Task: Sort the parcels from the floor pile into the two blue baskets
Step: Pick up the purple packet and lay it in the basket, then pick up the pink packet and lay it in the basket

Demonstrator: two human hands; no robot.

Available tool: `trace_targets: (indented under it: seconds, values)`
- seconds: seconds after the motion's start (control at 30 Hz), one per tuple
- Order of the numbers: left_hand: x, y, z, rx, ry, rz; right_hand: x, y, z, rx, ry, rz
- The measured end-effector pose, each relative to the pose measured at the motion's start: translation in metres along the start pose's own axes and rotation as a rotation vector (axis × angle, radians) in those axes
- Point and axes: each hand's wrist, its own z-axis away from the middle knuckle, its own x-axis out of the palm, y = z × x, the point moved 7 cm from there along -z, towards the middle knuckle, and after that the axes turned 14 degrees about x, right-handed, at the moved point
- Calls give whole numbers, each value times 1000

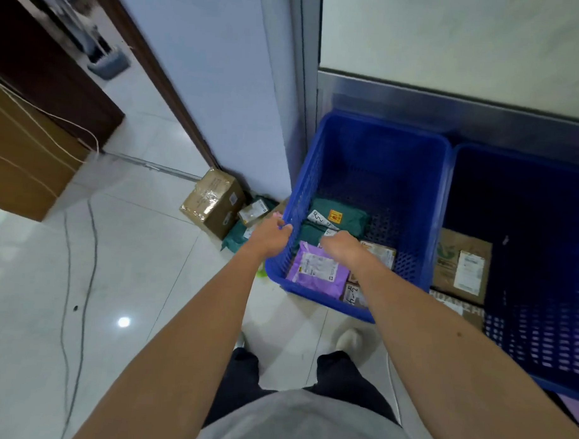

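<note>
Where the lighter blue basket (319,174) stands at centre frame, the left hand (274,235) grips its left rim, fingers curled over the edge. Right hand (341,245): inside the same basket, fingers bent down at a green parcel (344,214); whether it grasps anything cannot be told. Also in this basket: purple parcel (316,269), lower left corner; small brown boxes (380,252) beside the right forearm. Darker blue basket (544,228), right of frame, just beside the first: holds a brown parcel (460,264) with white label. Floor pile, left of the baskets: cardboard box (213,200), small labelled parcel (254,211), green bag (235,238).
</note>
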Motion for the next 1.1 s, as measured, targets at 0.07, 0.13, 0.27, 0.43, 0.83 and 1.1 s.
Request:
trace_targets:
  seconds: [0.07, 0.13, 0.27, 0.43, 0.83, 1.1]
  values:
    - [-23, -14, 5, -4, 26, 1, 9, -18, 7, -5, 21, -17]
    - [-50, -36, 11, -10, 44, 14, 25, -41, 12, -9, 48, -30]
    - [-98, -92, 13, 15, 39, 40, 68, -84, 21, -6, 85, -82]
    - [-149, -153, 6, 85, -31, 55, 123, -131, 29, 57, 140, -107]
    - [-176, -203, -56, 76, -180, 157, 179, -159, -5, 183, 133, -163]
    - [-155, -228, -105, 40, -182, 203, 198, -180, -80, 137, 74, -116]
